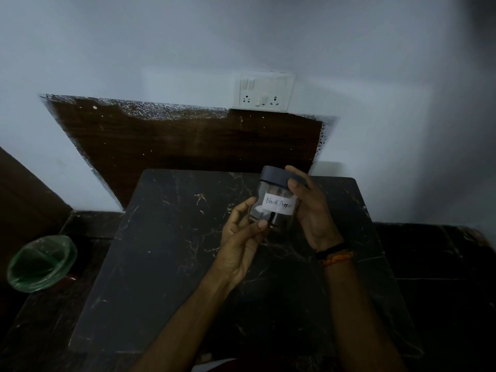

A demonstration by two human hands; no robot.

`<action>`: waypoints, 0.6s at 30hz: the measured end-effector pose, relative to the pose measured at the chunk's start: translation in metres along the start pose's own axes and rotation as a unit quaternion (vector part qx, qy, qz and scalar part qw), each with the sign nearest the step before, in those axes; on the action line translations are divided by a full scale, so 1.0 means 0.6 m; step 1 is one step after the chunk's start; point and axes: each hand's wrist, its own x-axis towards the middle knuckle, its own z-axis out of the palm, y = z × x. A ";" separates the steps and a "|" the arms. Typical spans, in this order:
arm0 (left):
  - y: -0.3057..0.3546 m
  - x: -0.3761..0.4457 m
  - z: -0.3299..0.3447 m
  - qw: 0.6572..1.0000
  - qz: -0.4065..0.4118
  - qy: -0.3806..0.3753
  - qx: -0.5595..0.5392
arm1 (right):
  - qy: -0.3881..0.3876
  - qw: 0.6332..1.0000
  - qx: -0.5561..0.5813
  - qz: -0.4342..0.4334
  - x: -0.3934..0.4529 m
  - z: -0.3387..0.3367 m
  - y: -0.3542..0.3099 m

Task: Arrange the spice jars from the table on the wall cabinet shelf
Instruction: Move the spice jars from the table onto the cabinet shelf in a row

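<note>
Well, I have one clear jar [276,202] in front of me, held up above the dark marble table [166,264], at about one o'clock from the centre of my view. Its dark grey lid [276,176] is on, and a white label [279,204] on the glass reads "Black Pepper" in handwriting. Inside, I see a dark mass sitting low in the jar (too dim to tell grains from powder); the upper part looks see-through.

The jar sits between both hands. My left hand [241,242] is at its seven o'clock side, fingers curled round the lower body with the thumb tip against the glass near the base. My right hand [314,216] is at its four o'clock side, cupping the jar, its thumb pressed on the lid's edge. Thread bands [335,255] circle the right wrist.

At nine o'clock, down on the floor, a bin lined with a green bag [40,263]; I cannot make out anything in it. At twelve o'clock, a white switch plate [263,91] on the wall.
</note>
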 end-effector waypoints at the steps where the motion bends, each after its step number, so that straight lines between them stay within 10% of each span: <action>1: 0.000 0.000 0.001 1.000 0.000 0.000 -0.001 | -0.001 1.000 -0.004 -0.001 -0.001 0.000 -0.002; 18: 0.004 0.042 0.063 0.999 0.008 -0.025 0.033 | -0.003 0.997 -0.066 -0.036 0.016 -0.024 -0.078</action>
